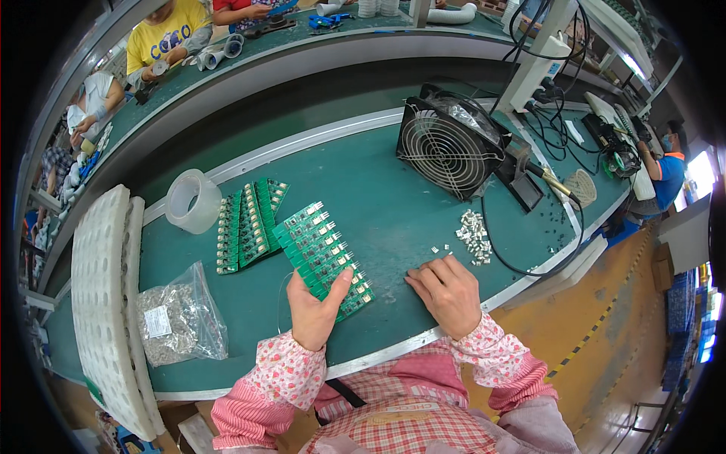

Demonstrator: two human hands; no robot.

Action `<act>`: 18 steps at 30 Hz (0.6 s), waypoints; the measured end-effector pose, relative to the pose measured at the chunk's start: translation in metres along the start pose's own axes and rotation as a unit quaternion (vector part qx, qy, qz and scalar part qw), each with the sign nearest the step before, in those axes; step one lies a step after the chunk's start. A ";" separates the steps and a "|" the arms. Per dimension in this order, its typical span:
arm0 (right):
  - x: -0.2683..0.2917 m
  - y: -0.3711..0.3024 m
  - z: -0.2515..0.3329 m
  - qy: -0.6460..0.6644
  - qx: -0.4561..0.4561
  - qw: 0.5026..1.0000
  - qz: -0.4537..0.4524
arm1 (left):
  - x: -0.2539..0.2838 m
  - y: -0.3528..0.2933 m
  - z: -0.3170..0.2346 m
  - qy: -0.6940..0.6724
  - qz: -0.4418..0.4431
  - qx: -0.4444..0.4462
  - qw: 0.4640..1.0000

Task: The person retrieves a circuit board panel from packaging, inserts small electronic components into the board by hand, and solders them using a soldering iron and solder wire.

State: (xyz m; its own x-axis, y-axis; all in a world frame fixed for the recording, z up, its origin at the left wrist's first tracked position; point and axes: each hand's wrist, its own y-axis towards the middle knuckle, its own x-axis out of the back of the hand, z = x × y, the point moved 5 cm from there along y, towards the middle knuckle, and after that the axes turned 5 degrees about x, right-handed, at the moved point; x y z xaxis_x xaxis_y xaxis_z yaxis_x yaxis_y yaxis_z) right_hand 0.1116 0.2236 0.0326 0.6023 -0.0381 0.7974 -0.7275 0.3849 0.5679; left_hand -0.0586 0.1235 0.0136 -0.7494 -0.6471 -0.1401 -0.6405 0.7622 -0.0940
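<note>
My left hand (316, 306) grips the near end of a long green circuit board panel (321, 253), thumb on top; the panel lies tilted on the green bench mat (378, 189). My right hand (448, 291) rests palm down on the mat to the panel's right, fingers together and curled, with nothing visibly held. A few small silver parts (437, 248) lie just beyond its fingertips, and a larger heap of the same silver parts (474, 231) sits further right. More green board panels (246, 223) lie stacked to the left.
A roll of clear tape (193, 200) and a plastic bag of small parts (178, 318) lie at left beside white foam trays (106, 303). A black fan (448, 147), a soldering iron stand (529, 181) and cables stand behind. Other people work at the far bench.
</note>
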 end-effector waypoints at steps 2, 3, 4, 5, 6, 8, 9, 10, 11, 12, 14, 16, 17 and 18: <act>0.001 -0.002 -0.004 0.029 -0.016 0.999 0.007 | 0.000 -0.001 0.000 -0.001 -0.002 0.000 1.000; 0.000 -0.003 -0.006 0.057 -0.031 0.998 0.013 | -0.001 -0.001 -0.001 0.013 -0.002 -0.009 1.000; 0.004 -0.001 -0.003 0.057 -0.032 0.998 0.012 | -0.001 -0.001 -0.002 0.027 0.000 -0.017 0.999; 0.002 0.001 -0.006 0.234 -0.156 0.958 0.052 | -0.001 -0.001 -0.002 0.028 0.001 -0.017 0.999; -0.007 -0.003 -0.006 0.401 -0.272 0.870 0.089 | -0.001 -0.001 -0.001 0.024 0.000 -0.013 1.000; -0.018 -0.004 -0.001 0.520 -0.314 0.790 0.082 | -0.003 -0.001 -0.001 0.020 0.004 -0.011 1.000; -0.025 -0.006 0.004 0.629 -0.346 0.692 0.075 | -0.002 -0.001 0.000 0.008 -0.001 -0.009 1.000; -0.029 -0.005 0.008 0.630 -0.345 0.692 0.073 | -0.001 -0.001 0.001 -0.003 -0.007 -0.007 1.000; -0.034 -0.008 0.013 0.649 -0.372 0.659 0.077 | -0.001 0.000 0.002 -0.002 -0.006 -0.008 1.000; -0.038 -0.010 0.016 0.667 -0.399 0.624 0.080 | -0.001 0.000 0.003 0.002 -0.008 -0.016 1.000; -0.039 -0.008 0.020 0.669 -0.403 0.620 0.078 | 0.000 -0.001 0.003 0.006 -0.012 -0.021 1.000; -0.042 -0.009 0.022 0.674 -0.424 0.599 0.084 | 0.000 -0.002 0.001 -0.015 -0.014 -0.021 1.000; -0.042 -0.009 0.022 0.674 -0.424 0.599 0.084 | -0.001 -0.003 0.000 -0.015 -0.014 -0.020 1.000; -0.042 -0.009 0.023 0.672 -0.426 0.598 0.094 | -0.001 -0.005 -0.001 -0.019 -0.020 -0.026 0.999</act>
State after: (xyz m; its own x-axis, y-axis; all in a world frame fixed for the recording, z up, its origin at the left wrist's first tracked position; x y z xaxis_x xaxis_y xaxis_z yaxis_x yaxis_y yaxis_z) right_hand 0.0851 0.2000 -0.0016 0.6735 0.6345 -0.3793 -0.7367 0.6185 -0.2734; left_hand -0.0552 0.1205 0.0153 -0.7173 -0.6748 -0.1739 -0.6781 0.7334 -0.0488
